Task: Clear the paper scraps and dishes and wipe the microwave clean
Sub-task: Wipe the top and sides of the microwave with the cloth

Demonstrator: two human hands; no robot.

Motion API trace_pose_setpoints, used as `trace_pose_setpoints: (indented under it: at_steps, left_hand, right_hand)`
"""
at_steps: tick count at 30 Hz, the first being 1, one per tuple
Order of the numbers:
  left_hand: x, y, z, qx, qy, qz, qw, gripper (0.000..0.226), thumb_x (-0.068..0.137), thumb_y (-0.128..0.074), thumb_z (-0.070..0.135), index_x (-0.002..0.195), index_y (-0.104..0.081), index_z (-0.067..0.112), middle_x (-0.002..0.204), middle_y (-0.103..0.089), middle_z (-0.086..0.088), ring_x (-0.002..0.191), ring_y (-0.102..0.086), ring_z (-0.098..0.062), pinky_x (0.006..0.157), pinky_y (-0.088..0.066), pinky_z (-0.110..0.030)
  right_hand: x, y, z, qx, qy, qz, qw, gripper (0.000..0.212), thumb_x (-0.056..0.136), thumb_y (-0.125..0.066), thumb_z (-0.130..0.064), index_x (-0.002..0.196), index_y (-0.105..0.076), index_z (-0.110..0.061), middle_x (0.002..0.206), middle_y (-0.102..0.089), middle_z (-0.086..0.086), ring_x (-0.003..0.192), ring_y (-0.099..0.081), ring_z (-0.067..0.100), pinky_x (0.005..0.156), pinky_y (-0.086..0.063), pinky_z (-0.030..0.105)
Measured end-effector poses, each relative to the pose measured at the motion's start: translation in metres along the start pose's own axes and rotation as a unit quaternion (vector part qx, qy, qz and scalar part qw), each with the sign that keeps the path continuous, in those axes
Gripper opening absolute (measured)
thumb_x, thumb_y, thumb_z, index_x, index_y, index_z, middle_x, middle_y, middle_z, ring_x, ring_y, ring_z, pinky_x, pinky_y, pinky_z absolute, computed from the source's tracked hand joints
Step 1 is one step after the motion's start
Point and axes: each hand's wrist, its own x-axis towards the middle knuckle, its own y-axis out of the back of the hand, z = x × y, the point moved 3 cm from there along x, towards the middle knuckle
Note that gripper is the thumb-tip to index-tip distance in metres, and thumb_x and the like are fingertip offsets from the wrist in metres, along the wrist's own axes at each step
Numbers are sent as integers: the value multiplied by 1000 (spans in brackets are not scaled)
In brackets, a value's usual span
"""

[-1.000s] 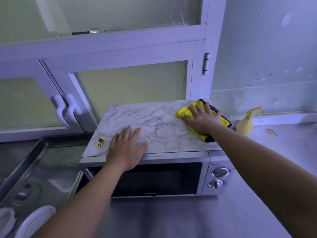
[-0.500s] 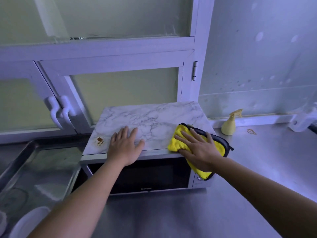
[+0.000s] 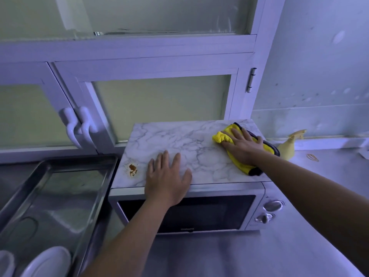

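The right hand's fingers point(image 3: 238, 134) lie straight and spread, pressing flat on a yellow cloth point(image 3: 224, 137) without curling round it. The right hand point(image 3: 242, 149) pins that cloth to the back right corner of the microwave point(image 3: 179, 140) top. The left hand's fingers point(image 3: 164, 159) are also straight and relaxed, gripping nothing. The left hand point(image 3: 167, 180) rests palm down near the front edge of the microwave top, left of its middle, apparently steadying the oven.

The cloth looks soft, thick and limp, with a dark trim. It should bunch and fold under a push, so a flat palm with the fingers spread over its middle is likely the best hold. Pinching 1 corner would probably let the remainder drag.

The microwave top has a smooth marble-pattern skin that looks slippery, so the cloth should glide easily. The oven itself may slide on the steel desk point(image 3: 219, 256) unless braced. A brown stain point(image 3: 132, 169) sits at the front left corner of the microwave top, just left of the left hand and well apart from the cloth. It looks dried and may need firm pressure.

A pale spray bottle point(image 3: 288, 147) stands just right of the microwave. White dishes point(image 3: 47, 263) lie front left of it, in a steel sink point(image 3: 30, 186).
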Motion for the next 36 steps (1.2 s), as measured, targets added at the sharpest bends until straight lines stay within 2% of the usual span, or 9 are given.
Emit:
trace_pose_setpoints:
  at_steps: [5, 11, 15, 19, 23, 26, 30, 33, 36]
  left_hand:
    - [0, -5, 0, -6, 3, 24, 1000, 77, 87, -7, 64, 157, -13, 31, 166, -7, -9, 153, -2, -24, 124, 1, -45]
    - [-3, -4, 0, -10, -1, 32, 999, 77, 87, -7, 64, 157, -13, 31, 166, -8, -10, 153, -2, -25, 123, 2, -45]
    - [-4, -1, 2, -20, -8, 27, 999, 76, 89, -10, 63, 157, -14, 29, 166, -9, -10, 152, -3, -26, 124, 1, -47]
    - [-4, 2, 2, -38, -11, 24, 999, 74, 89, -15, 62, 155, -21, 29, 165, -14, -10, 152, -7, -28, 123, -1, -48]
    - [-4, 7, 2, -81, -6, 23, 996, 69, 85, -29, 59, 146, -37, 29, 160, -28, -7, 149, -15, -28, 122, -5, -48]
    - [-7, 17, 0, -136, -16, 43, 990, 57, 78, -40, 55, 126, -54, 27, 139, -49, 1, 138, -33, -24, 120, -16, -46]
    - [-15, 41, -9, -333, -60, 65, 939, 45, 80, -58, 39, 119, -66, 17, 123, -61, 1, 123, -47, -21, 112, -31, -40]
    - [-20, 63, -49, -419, -74, 214, 879, 37, 76, -59, 16, 108, -70, 3, 113, -67, -10, 113, -57, -29, 104, -41, -47]
    - [-11, 62, -107, -433, 72, 243, 865, 39, 86, -55, 17, 123, -63, 6, 124, -63, -13, 116, -55, -32, 104, -42, -46]
  right_hand:
    - [60, 6, -30, -3, 0, 16, 1000, 80, 71, 3, -86, 147, -2, -60, 166, 2, -15, 154, 8, 23, 112, -1, 72]
    - [88, 7, -57, -25, -13, 34, 999, 68, 85, -4, -76, 150, -7, -54, 164, -12, -8, 153, 0, 29, 108, -5, 76]
    - [69, 7, -64, -32, 3, 37, 999, 68, 85, -3, -81, 149, 1, -57, 167, -3, -8, 154, 4, 29, 111, -3, 74]
    - [28, -4, -79, -19, 30, 26, 999, 84, 68, 9, -92, 146, 3, -62, 167, 3, -12, 154, 7, 25, 111, 0, 71]
    - [-14, -12, -83, -13, 14, 27, 999, 65, 82, 10, -79, 146, 5, -63, 167, 5, -12, 154, 10, 23, 114, 2, 71]
    - [-45, -18, -88, -25, -15, 30, 999, 61, 87, 6, -77, 146, 6, -63, 167, 6, -13, 154, 11, 22, 114, 2, 69]
    - [-83, -27, -97, -22, -40, 38, 998, 70, 79, 3, -85, 145, 6, -63, 166, 7, -13, 153, 11, 20, 113, 3, 67]
    - [-100, -35, -101, -23, -46, 31, 998, 74, 75, 4, -89, 144, 8, -64, 166, 10, -14, 153, 16, 20, 113, 6, 67]
    - [-107, -38, -108, -29, -58, 14, 998, 71, 77, 3, -88, 144, 12, -65, 166, 14, -12, 152, 19, 21, 113, 9, 68]
